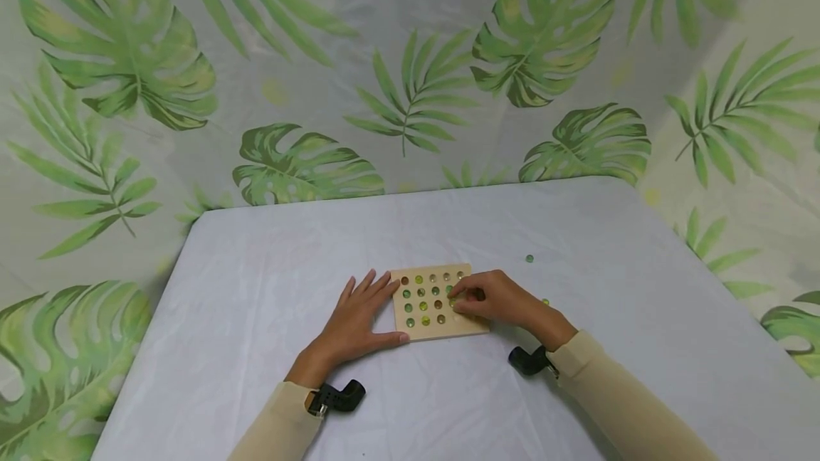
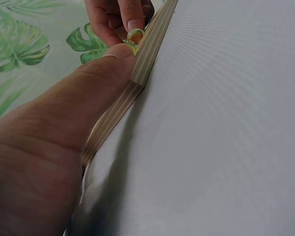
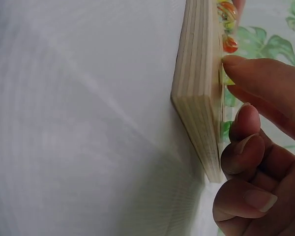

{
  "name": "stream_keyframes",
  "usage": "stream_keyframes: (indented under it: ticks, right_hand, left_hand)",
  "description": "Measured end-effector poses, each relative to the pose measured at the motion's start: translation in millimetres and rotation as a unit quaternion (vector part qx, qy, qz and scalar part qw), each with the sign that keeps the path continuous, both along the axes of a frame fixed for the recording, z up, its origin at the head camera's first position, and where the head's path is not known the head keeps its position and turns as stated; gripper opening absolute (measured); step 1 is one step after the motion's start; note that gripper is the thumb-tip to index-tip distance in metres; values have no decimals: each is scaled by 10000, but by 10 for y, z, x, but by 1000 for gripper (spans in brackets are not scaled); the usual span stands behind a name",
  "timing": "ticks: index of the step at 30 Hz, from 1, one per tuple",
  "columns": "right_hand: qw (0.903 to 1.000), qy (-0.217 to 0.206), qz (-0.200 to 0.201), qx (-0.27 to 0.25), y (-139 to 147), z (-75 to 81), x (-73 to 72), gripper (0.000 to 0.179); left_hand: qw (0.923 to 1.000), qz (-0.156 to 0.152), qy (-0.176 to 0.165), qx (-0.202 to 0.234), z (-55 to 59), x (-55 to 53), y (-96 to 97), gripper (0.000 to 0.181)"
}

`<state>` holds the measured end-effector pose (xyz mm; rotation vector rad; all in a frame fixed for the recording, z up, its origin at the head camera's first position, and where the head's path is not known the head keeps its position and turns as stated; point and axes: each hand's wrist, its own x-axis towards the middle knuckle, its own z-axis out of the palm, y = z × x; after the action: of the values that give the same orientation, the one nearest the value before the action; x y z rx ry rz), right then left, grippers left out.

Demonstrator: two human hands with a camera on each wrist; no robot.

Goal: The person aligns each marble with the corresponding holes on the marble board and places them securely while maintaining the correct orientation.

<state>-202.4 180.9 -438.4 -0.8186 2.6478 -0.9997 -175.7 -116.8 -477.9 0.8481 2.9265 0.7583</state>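
Observation:
A pale wooden board [image 1: 474, 327] with rows of round hollows lies on the table, and glass marbles in green, yellow and amber sit in many of them. My left hand [image 1: 359, 319] rests at the board's left side, fingers spread and thumb at the near corner. Over the board's right part, my right hand [image 1: 496, 299] pinches a yellow-green marble [image 3: 228, 80] between thumb and forefinger, right at the board's surface. Its other fingers are curled. Part of the board's right side is hidden beneath that hand.
A loose green marble [image 1: 529, 258] lies on the white-covered table [image 1: 288, 255], beyond the right hand. Another yellow-green marble [image 1: 545, 301] shows just behind the right wrist. A leaf-patterned cloth [image 1: 435, 105] hangs behind the table's far edge.

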Motion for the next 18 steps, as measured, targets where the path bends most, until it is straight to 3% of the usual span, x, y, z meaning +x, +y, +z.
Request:
stream_keyframes:
  ticks: [18]
  right_hand:
    - [9996, 221, 172, -12, 6, -2, -25, 21]
  left_hand:
    - [10000, 6, 54, 39, 4, -7, -3, 96]
